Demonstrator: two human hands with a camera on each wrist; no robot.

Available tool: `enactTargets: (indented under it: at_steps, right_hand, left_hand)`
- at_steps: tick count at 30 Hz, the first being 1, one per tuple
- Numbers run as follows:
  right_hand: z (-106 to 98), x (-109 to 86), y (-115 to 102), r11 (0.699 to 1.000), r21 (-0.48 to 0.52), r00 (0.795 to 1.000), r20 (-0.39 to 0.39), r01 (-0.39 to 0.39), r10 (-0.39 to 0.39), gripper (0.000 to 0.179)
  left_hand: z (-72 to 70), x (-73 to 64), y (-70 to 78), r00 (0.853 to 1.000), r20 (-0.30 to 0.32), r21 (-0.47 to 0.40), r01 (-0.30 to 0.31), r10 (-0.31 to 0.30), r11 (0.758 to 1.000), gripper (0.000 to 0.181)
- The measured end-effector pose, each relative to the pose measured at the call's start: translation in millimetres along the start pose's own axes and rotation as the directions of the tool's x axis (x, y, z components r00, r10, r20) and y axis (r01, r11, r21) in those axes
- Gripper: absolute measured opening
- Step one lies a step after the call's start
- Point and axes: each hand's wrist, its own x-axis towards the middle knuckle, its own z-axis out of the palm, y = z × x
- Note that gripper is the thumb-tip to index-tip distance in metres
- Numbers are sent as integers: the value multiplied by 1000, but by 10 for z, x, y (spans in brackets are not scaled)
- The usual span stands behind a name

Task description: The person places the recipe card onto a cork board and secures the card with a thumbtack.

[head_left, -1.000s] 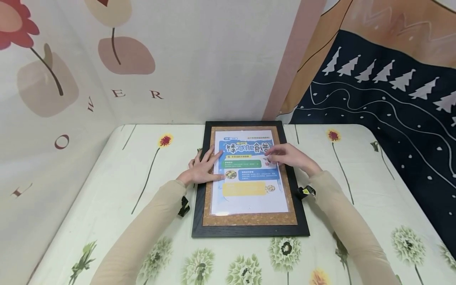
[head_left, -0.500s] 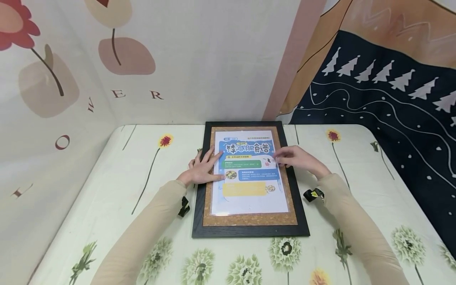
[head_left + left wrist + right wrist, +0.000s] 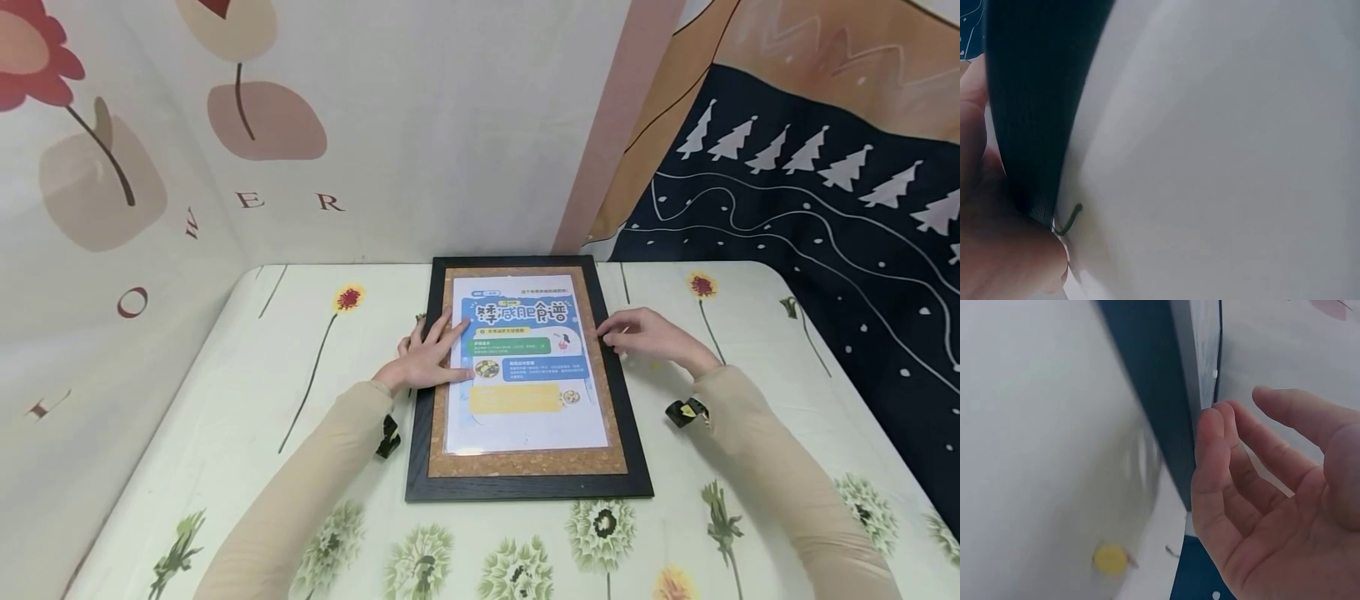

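A black-framed cork board (image 3: pixel 642 467) lies flat, with a printed sheet (image 3: pixel 525 433) of blue, green and yellow panels on its cork. My left hand (image 3: pixel 423 361) rests across the board's left side, fingers spread, with thumb and fingertips reaching onto the sheet. The left wrist view shows part of that hand (image 3: pixel 1010 256) against the dark frame (image 3: pixel 1041 94). Over at the right rim is my right hand (image 3: pixel 648 335), its fingers loosely bent. In the right wrist view its fingertips (image 3: pixel 1212 428) meet the frame's side (image 3: pixel 1160 381), while the thumb stands apart, pinching nothing.
The board lies on a flower-print tablecloth (image 3: pixel 225 417), its far edge close to the pale wall hanging (image 3: pixel 450 150). A dark cloth with white trees (image 3: pixel 810 192) hangs at the right. Dark wrist devices (image 3: pixel 686 411) sit under both forearms.
My right hand has slid rightward from the printed sheet to the board's right rim. My left hand, the sheet and the board have stayed in place.
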Motion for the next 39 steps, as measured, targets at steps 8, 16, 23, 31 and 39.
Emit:
enactTargets:
  at_steps: [8, 16, 23, 31, 39]
  right_hand:
    - [-112, -117, 104, 999, -32, 999, -13, -29, 29, 27]
    - [-182, -238, 171, 998, -43, 999, -39, -40, 38, 26]
    - [-224, -322, 286, 998, -17, 997, -51, -65, 64, 27]
    - [-274, -468, 403, 994, -10, 988, -114, -105, 104, 31]
    - [-314, -576, 486, 986, -19, 976, -144, -166, 162, 33]
  left_hand:
    - [-8, -15, 7, 1000, -1, -18, -9, 9, 1000, 91]
    - [-1, -4, -4, 1000, -3, -15, -10, 9, 1000, 91]
    - [-8, -21, 10, 1000, -3, -16, -9, 9, 1000, 92]
    - [3, -24, 20, 1000, -10, -14, -18, 18, 1000, 91]
    - [-7, -35, 3, 1000, -9, -6, -29, 29, 1000, 90]
